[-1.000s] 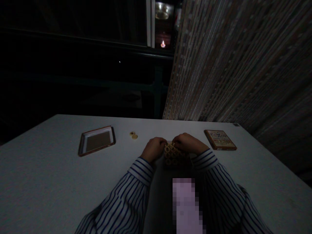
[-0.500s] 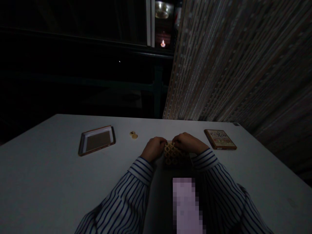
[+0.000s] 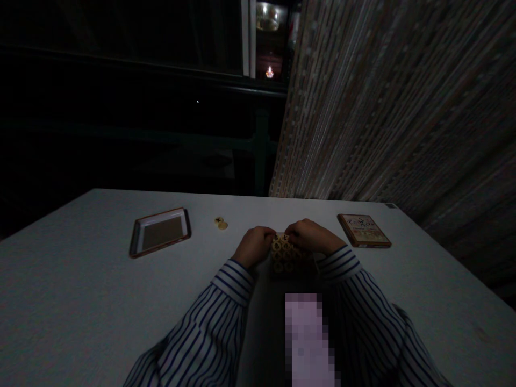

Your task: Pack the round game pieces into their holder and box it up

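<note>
A small patterned block of yellow-brown pieces [image 3: 284, 257] rests on the white table [image 3: 80, 301] between my two hands. My left hand [image 3: 255, 246] curls its fingers against the block's left top corner. My right hand [image 3: 312, 236] lies over its right top edge, fingers bent and pinching there. Both wrists wear blue-striped sleeves. The room is very dim, so the pattern is hard to read.
A brown tray with a pale rim [image 3: 160, 232] lies to the left. Two small yellow pieces [image 3: 221, 223] sit beside it. A flat picture-printed box lid [image 3: 364, 230] lies at the right. A slatted blind [image 3: 395, 107] hangs behind, with a small candle flame [image 3: 269, 72] far back.
The hands have barely moved; my right hand's fingers have shifted slightly on the block's top edge. The camera view has hardly changed.
</note>
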Demonstrator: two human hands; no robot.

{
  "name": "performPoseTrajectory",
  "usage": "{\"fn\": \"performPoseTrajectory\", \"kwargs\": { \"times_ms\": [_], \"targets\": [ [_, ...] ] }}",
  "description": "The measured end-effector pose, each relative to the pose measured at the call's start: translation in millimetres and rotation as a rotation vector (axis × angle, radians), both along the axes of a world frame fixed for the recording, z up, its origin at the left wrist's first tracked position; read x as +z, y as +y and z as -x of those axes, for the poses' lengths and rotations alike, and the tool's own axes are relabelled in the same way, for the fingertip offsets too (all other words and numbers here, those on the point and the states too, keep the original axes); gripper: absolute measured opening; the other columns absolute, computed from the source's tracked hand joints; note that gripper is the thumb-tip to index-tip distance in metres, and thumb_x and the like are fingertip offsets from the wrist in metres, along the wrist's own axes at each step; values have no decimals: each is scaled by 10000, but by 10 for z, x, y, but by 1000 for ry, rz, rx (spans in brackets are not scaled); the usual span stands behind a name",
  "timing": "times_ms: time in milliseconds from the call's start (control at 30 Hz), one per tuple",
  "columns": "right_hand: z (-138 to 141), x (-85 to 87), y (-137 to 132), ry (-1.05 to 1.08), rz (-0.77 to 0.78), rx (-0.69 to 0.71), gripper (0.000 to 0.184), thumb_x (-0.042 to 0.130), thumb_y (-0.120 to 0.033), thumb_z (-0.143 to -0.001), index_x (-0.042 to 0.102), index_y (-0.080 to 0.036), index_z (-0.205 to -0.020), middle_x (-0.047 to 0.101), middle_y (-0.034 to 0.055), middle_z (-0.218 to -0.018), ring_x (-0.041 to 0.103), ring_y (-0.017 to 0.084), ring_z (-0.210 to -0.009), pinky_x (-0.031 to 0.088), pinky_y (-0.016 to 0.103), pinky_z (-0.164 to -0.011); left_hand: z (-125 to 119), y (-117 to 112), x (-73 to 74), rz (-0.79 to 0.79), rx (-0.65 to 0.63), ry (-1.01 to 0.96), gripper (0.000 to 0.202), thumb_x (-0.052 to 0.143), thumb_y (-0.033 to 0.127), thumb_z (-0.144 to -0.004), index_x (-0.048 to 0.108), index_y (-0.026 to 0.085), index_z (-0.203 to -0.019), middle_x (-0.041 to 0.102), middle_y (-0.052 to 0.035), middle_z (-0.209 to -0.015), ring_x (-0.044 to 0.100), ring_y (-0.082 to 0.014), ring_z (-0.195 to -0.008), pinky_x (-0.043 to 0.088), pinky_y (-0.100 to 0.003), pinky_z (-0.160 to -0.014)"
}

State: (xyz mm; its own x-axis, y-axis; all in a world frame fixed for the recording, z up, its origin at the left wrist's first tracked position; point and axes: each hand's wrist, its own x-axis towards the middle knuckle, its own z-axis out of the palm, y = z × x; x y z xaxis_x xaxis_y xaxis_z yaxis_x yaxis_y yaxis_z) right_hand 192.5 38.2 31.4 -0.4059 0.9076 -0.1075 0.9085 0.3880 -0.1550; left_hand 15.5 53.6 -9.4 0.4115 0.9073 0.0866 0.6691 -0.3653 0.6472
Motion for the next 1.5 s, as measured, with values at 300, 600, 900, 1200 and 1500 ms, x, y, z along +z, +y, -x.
{"fn": "performPoseTrajectory", "kwargs": {
  "times_ms": [300,600,900,1200,1500],
  "targets": [
    [-36,81,-25,16,-77,-43,306,423,-237,-819,632,-165,-1030,669,78,-997,594,186,-936,391,242,-788,65,31,94,-41,43,-20,288,448,206,-802,670,155,-978,675,-70,-1020,594,-188,-978,413,-259,-887],
    [-22,158,-64,52,-150,-63,333,362,-289,-873,625,-165,-1035,662,85,-1022,590,181,-950,380,243,-815,197,96,208,-95,106,-35,303,462,244,-808,644,137,-1026,659,-87,-1056,582,-197,-1007,413,-267,-900],
    [50,190,-98,31,-174,-61,329,353,-272,-877,616,-173,-1047,652,80,-1046,575,188,-980,369,253,-827,428,102,464,-150,162,-21,319,458,263,-805,631,142,-1045,659,-74,-1059,585,-189,-997,410,-272,-904],
    [26,229,-98,56,-262,-88,320,350,-238,-875,614,-179,-1046,648,66,-1058,570,182,-988,372,257,-825,852,258,687,-269,221,-53,385,479,405,-782,638,155,-1028,680,-73,-987,615,-212,-912,456,-309,-828],
    [101,208,-91,141,-326,-127,328,360,-276,-875,633,-182,-1031,660,65,-1036,586,196,-964,399,278,-827,1231,424,684,-306,263,-65,388,474,412,-786,622,165,-1048,666,-66,-1027,601,-207,-951,440,-315,-860]
  ]
}}
